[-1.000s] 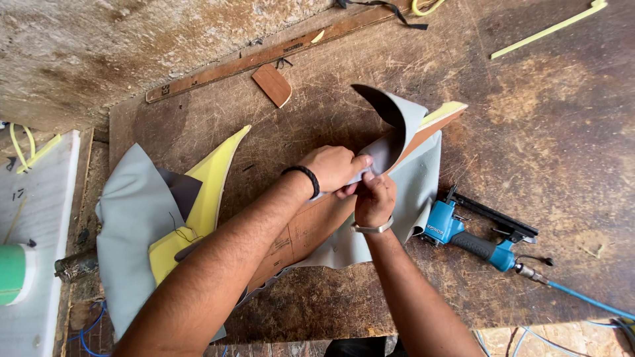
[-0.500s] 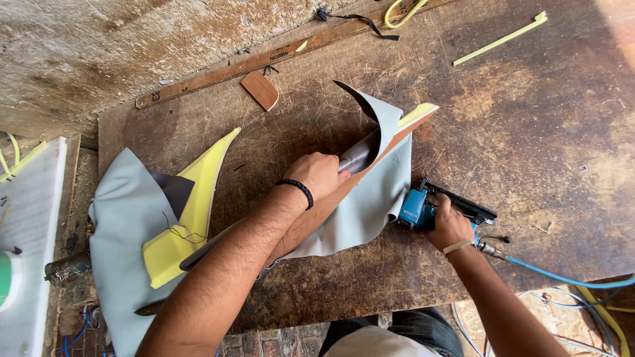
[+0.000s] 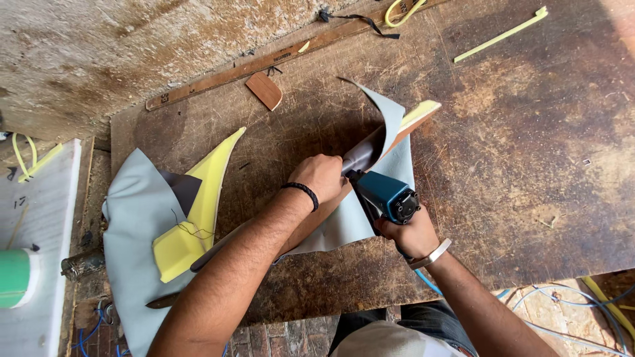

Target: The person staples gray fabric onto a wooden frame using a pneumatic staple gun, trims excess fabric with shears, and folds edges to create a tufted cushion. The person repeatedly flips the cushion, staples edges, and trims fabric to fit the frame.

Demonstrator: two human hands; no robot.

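A person is leaning over a scarred wooden worktop (image 3: 529,165), both forearms reaching in from the near edge at six o'clock. The right hand (image 3: 411,233), a pale band at its wrist, is gripping a blue staple gun (image 3: 383,196) with fingers wrapped round the handle, the tool's nose pointing toward eleven o'clock and meeting the grey fabric (image 3: 344,221) just beside the other hand. The left hand (image 3: 322,176), a black band at its wrist, is closing on a fold of that fabric and pressing it over the edge of a long wooden panel (image 3: 314,221), which is lying slantwise from seven o'clock to one o'clock near the middle of the worktop. Yellow foam (image 3: 198,211) is showing at both ends of the panel, the larger wedge lying at nine o'clock on the fabric spreading past the worktop's left edge. A blue hose (image 3: 430,283) is trailing from below the right wrist toward five o'clock. Farther off, a small brown wooden offcut (image 3: 264,90) is lying at eleven o'clock, just in front of a long wooden ruler (image 3: 278,59) running across the far side. A thin yellow foam strip (image 3: 499,35) is resting at one o'clock. A green roll (image 3: 16,277) is sitting on a white board at eight o'clock, off the worktop.
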